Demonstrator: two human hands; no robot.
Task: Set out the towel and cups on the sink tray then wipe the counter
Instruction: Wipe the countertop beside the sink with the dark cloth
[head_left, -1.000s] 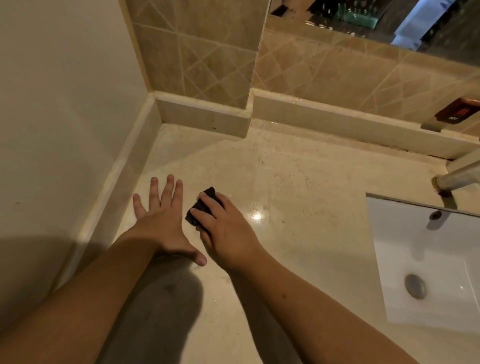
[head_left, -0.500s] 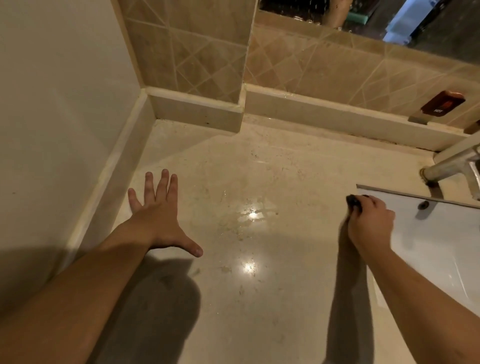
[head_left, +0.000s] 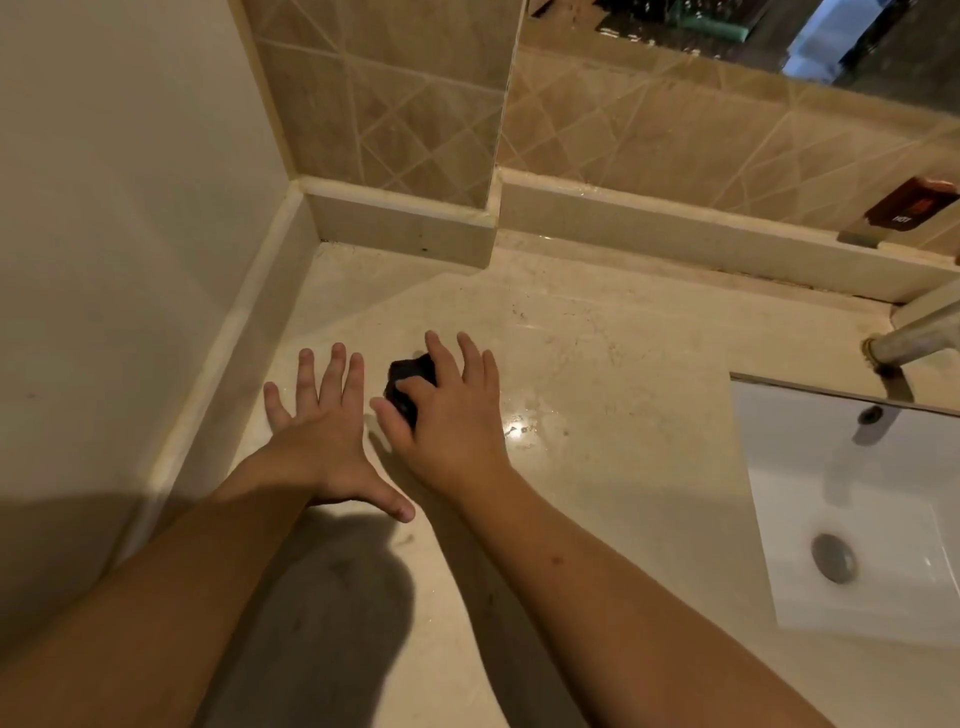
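A beige stone counter fills the view, with wet shiny patches near its middle. My right hand presses a small dark cloth flat on the counter; only part of the cloth shows from under the fingers. My left hand lies flat beside it on the left, palm down, fingers spread, holding nothing. The two hands almost touch. No towel, cups or tray are in view.
A white sink basin with a metal drain is sunk into the counter at the right, under a metal faucet. A wall bounds the left side. A tiled backsplash with a ledge runs along the back.
My right hand has swept the dark cloth from the sink's left edge back across the counter to beside my left hand. My left hand has stayed flat in place.
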